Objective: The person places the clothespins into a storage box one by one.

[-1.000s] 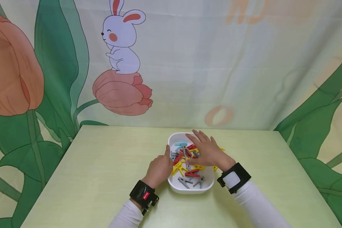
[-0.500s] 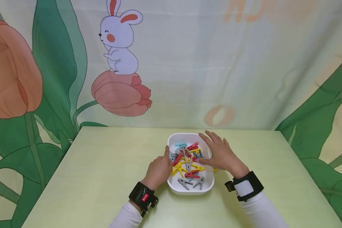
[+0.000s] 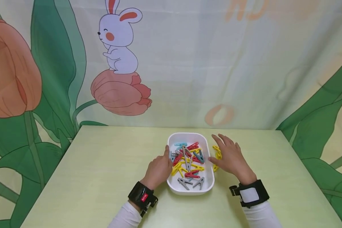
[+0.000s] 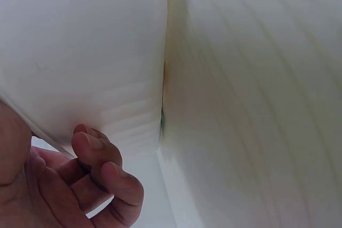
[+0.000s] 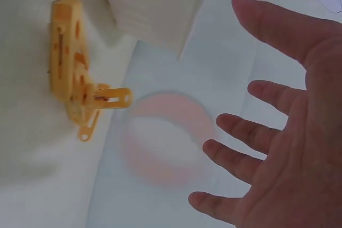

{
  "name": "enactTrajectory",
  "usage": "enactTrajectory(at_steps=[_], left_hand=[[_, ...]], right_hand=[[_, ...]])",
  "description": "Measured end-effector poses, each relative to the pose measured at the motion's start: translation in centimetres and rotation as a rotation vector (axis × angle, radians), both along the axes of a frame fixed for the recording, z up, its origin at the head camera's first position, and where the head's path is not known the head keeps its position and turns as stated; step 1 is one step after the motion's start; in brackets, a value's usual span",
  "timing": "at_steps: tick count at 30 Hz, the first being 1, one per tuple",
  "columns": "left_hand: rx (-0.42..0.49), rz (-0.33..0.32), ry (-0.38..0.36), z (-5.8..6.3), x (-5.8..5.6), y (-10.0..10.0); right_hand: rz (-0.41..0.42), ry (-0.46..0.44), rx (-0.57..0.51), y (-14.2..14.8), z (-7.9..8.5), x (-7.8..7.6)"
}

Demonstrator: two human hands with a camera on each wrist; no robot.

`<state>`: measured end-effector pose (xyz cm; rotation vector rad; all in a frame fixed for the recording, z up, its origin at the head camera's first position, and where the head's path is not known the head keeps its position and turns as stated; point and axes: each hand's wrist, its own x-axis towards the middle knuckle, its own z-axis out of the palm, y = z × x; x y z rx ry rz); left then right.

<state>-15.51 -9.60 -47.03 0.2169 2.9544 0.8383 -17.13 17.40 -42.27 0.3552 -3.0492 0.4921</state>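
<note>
A white plastic tub [image 3: 190, 191] stands on the table with several clothespins inside, in red, yellow, grey and blue. My left hand [image 3: 159, 169] grips the tub's left wall; in the left wrist view its fingertips [image 4: 96, 145] curl against the outside of the wall. My right hand [image 3: 231, 158] hovers just right of the tub with fingers spread and nothing in it. A small group of yellow clothespins [image 3: 218, 152] lies on the table between that hand and the tub, partly hidden by the hand. In the right wrist view these yellow clothespins [image 5: 69, 62] sit close together.
The pale table [image 3: 117, 158] spreads out on both sides of the tub. Behind it hangs a curtain [image 3: 182, 79] printed with a rabbit, tulips and leaves, close to the table's back edge.
My right hand has moved from above the tub out to its right side, uncovering more of the clothespins inside. The left hand has kept its hold on the tub.
</note>
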Motion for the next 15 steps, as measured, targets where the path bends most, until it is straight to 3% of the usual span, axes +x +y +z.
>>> enactTrajectory(at_steps=[15], left_hand=[[0.000, 0.012, -0.007, 0.0, 0.3, 0.2]], right_hand=[[0.008, -0.020, -0.040, 2.4, -1.3, 0.1]])
